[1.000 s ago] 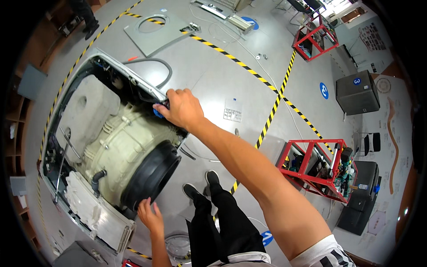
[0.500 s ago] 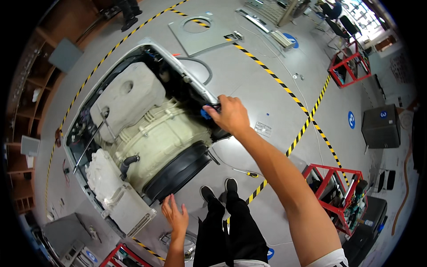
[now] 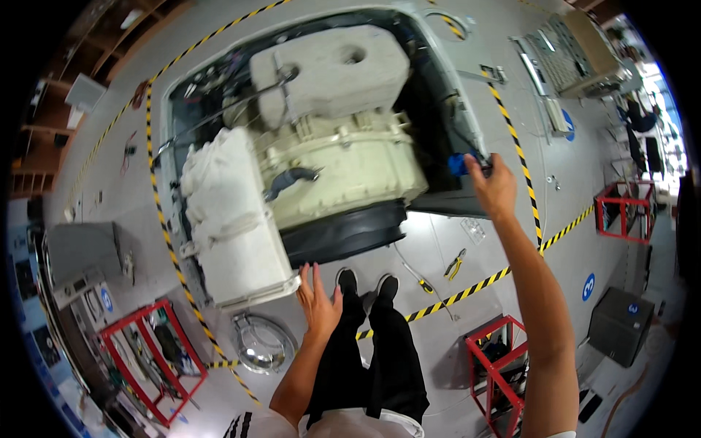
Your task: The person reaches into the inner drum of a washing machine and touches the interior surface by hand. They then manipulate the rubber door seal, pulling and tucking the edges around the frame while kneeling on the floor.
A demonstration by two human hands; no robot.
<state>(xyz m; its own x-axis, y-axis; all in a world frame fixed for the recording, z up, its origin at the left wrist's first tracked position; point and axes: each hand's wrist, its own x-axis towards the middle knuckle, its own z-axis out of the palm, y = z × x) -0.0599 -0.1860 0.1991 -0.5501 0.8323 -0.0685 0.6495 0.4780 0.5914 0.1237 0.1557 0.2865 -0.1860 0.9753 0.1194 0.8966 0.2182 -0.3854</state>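
An opened front-loading washing machine (image 3: 467,120) stands before me, its panels off. Inside lies a cream tub (image 3: 343,171) with a concrete counterweight (image 3: 321,73), a black door gasket (image 3: 343,237) and a grey hose (image 3: 288,181). A white plastic detergent drawer housing (image 3: 234,219) fills its near left corner. At the right edge of the cabinet, my right hand (image 3: 498,186) closes on a small blue and black part (image 3: 460,163), mostly hidden by my fingers. My left hand (image 3: 319,299) is open, fingers spread, beside the gasket and the housing's near corner.
On the floor lie a screwdriver (image 3: 426,285), pliers (image 3: 456,264) and a round door (image 3: 263,343). Red-framed tool carts stand at left (image 3: 153,358) and right (image 3: 504,365). Metal panels (image 3: 544,80) lie at the far right. A thin rod (image 3: 219,113) crosses the machine.
My view has turned, so the machine sits straighter and further right. My left hand has come to the drawer housing's corner. The right hand stays at the blue and black part.
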